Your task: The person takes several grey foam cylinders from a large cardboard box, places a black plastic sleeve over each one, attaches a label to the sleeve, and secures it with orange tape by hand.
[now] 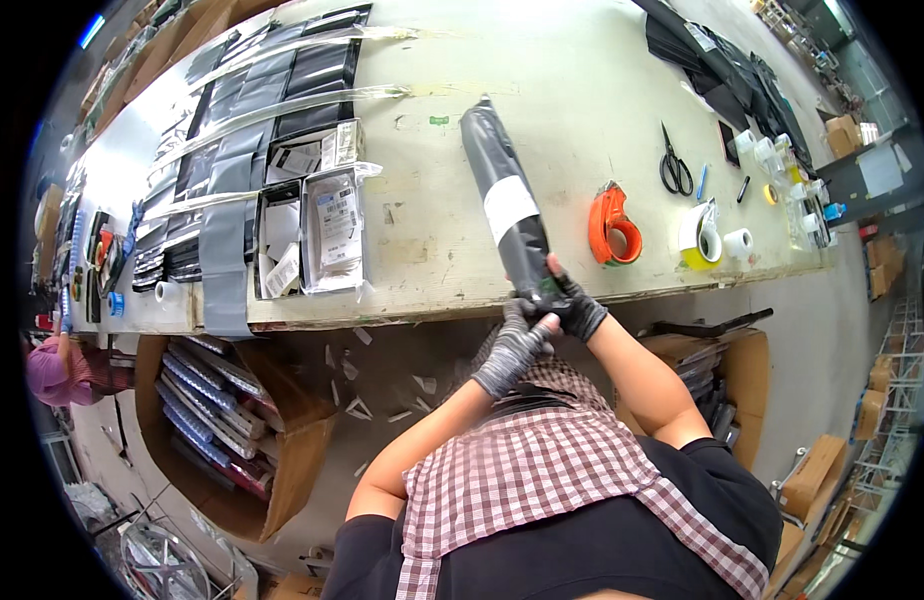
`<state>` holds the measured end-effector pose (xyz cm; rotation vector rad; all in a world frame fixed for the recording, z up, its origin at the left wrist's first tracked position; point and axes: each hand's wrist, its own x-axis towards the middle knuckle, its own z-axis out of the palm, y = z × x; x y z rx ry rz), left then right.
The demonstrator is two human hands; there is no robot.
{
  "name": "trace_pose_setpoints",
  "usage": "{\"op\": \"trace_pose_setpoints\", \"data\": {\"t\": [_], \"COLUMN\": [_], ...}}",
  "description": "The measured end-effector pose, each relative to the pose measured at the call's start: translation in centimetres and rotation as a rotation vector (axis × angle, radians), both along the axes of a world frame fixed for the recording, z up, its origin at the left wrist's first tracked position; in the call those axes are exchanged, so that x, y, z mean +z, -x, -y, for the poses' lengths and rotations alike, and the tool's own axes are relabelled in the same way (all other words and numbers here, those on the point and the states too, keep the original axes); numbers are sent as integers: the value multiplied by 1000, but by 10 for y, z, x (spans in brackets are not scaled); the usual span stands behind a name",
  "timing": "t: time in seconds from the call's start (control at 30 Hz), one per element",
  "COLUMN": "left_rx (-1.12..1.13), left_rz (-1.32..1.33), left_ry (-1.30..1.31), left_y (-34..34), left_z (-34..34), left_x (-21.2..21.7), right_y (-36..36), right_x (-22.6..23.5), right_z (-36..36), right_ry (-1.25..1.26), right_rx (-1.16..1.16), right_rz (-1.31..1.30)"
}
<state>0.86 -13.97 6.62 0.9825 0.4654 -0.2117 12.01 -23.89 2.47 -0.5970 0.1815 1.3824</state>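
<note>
In my gloved hands is a long parcel wrapped in a black plastic mailing bag (524,250), with a white label (510,206) on its upper side. It tilts away from me, its far end over the table. My right hand (582,310) is closed round the near end from the right. At that same end my left hand (517,350) has its fingers bent against the plastic from the left and below. Both gloves are grey with bare fingertips. Right of the parcel stands an orange tape dispenser (614,228) on the table.
Black scissors (674,172), a tape roll (698,240) and a black pen (744,188) lie on the right. Stacked grey bags (247,100) and trays of labels (334,225) cover the left. Cardboard boxes (302,440) stand below the table edge; another person (67,370) is far left.
</note>
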Motion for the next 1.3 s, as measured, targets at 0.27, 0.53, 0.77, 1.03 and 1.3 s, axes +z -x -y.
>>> {"op": "trace_pose_setpoints", "data": {"t": [0.27, 0.53, 0.77, 1.03, 1.3], "left_rx": [-218, 444, 891, 575, 881], "left_rz": [-51, -493, -536, -481, -804], "left_ry": [294, -4, 50, -296, 126], "left_y": [29, 149, 140, 130, 164], "left_z": [-66, -125, -101, -87, -63], "left_x": [9, -90, -78, -132, -147], "right_y": [-27, -68, -231, -330, -149], "right_x": [-6, 7, 110, 149, -55], "right_z": [37, -20, -220, -421, -225], "right_ry": [119, 377, 130, 19, 291], "right_rx": [210, 79, -50, -667, -204], "right_rz": [370, 834, 1236, 1117, 1411]}}
